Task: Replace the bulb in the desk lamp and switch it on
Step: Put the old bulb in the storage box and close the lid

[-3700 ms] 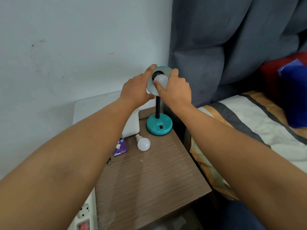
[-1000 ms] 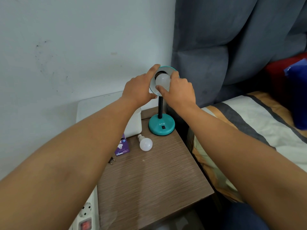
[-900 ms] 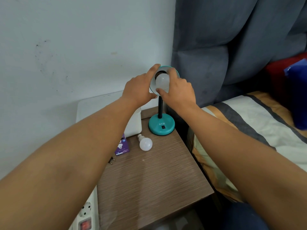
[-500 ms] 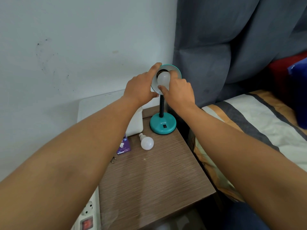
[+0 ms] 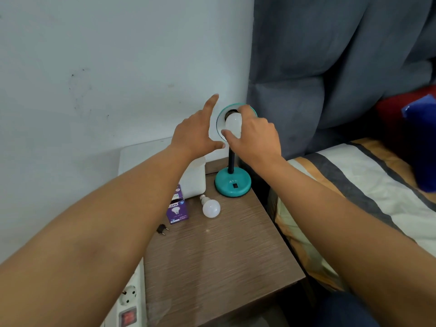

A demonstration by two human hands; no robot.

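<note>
A teal desk lamp stands at the back of the wooden bedside table, its round base (image 5: pixel 232 185) carrying a small black switch (image 5: pixel 235 185). Its shade (image 5: pixel 220 116) faces me. A white bulb (image 5: pixel 233 122) sits in the socket, and my right hand (image 5: pixel 253 138) grips it with thumb and fingers. My left hand (image 5: pixel 197 133) hovers just left of the shade, fingers spread, touching nothing. A second white bulb (image 5: pixel 211 207) lies on the table in front of the base.
A purple bulb box (image 5: pixel 177 207) and a small black plug (image 5: pixel 162 230) lie left of the loose bulb. A white container (image 5: pixel 193 182) stands against the wall. A power strip (image 5: pixel 128 303) sits at bottom left. A bed (image 5: pixel 354 185) borders the table's right edge.
My left hand has let go of the lamp shade and drawn back to the left with fingers spread. My right hand stays on the bulb in the socket.
</note>
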